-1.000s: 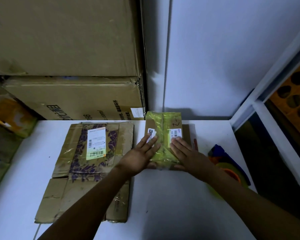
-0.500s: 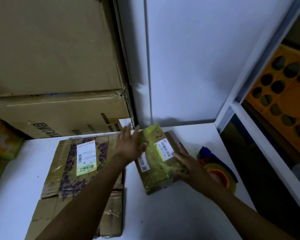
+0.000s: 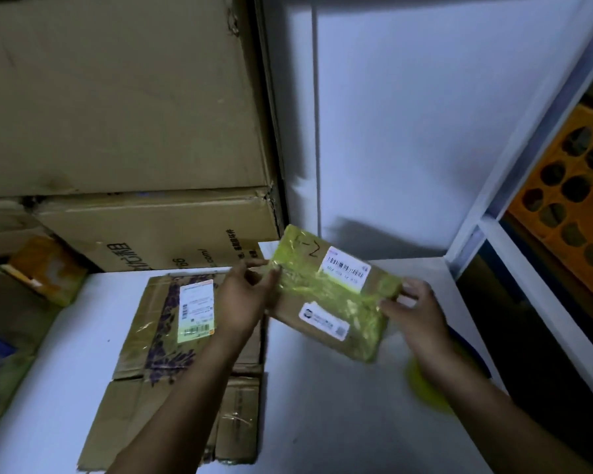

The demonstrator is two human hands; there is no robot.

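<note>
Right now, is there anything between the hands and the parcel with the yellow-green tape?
No, nothing visible. The left hand grips the parcel at its left end and the right hand pinches its right end, so both touch it directly. The flattened cardboard lies on the table under the left forearm, not between.

Parcel (image 3: 332, 295) above table (image 3: 322, 422), right of flattened carton (image 3: 172, 340); stacked boxes (image 3: 127, 165) behind carton.

We see a parcel (image 3: 332, 302) wrapped in yellow-green tape, held tilted above the white table (image 3: 322, 422). The left hand (image 3: 243, 302) grips its left end and the right hand (image 3: 421, 319) pinches its right end. A labelled flattened box (image 3: 144, 336) lies on the table just left, with stacked cartons (image 3: 134, 234) behind.
</note>
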